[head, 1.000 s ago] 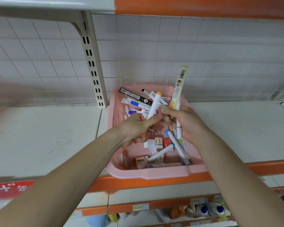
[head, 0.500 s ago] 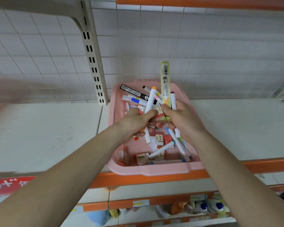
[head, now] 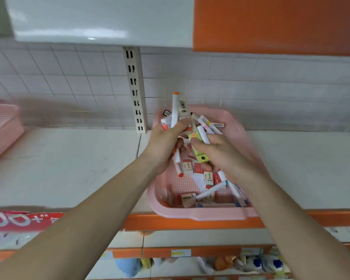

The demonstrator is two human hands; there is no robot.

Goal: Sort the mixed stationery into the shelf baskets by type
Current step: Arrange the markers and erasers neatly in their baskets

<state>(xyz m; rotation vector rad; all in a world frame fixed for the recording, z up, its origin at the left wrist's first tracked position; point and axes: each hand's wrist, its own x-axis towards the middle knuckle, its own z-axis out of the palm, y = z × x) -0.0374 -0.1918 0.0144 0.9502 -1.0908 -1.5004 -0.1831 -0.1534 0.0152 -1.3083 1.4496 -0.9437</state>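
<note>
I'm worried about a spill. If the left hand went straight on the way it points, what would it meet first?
Likely the far rim of the pink plastic basket, then the white tiled wall; the left hand, gripping a white marker with an orange cap, may sit above it; depth is unclear.

The yellow pack (head: pixel 199 154), upright before in the right hand (head: pixel 224 156), now hangs down over the basket (head: pixel 200 216); the left hand (head: pixel 164 146) has lifted its marker (head: pixel 175 110) above the basket's far rim.

A pink basket (head: pixel 200 216) is sitting at the shelf's (head: pixel 69 168) front edge, holding jumbled erasers (head: pixel 207 176) and markers (head: pixel 208 191). An orange-capped marker (head: pixel 175 110) is standing upright above it, a yellow packet (head: pixel 198 153) tilting beside.
</note>
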